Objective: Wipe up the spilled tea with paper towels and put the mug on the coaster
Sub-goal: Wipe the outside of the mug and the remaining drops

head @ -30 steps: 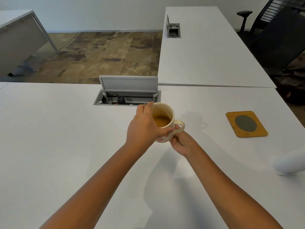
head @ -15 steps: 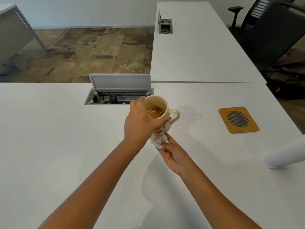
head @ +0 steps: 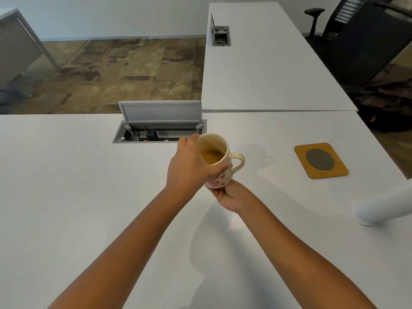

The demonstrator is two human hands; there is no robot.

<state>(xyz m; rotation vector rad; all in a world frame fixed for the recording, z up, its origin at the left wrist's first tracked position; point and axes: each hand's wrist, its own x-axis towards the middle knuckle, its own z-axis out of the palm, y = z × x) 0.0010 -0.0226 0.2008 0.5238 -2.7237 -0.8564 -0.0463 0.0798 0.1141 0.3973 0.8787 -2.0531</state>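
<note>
White worktop [head: 89, 197] below; my left grip [head: 189, 168] holds the mug [head: 219, 159] up, right grip [head: 229, 195] cups under its bottom, maybe wiping. Next: coaster [head: 321, 160], far right.

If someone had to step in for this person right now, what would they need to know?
Left hand grips the mug around its body, lifted off the white desk, tea inside.
Right hand is under the mug's base; what it holds, if anything, is hidden.
The wooden coaster lies bare to the right; a paper towel roll lies at the right edge.
No spill visible on the desk.
Left: set the mug on the coaster.
</note>
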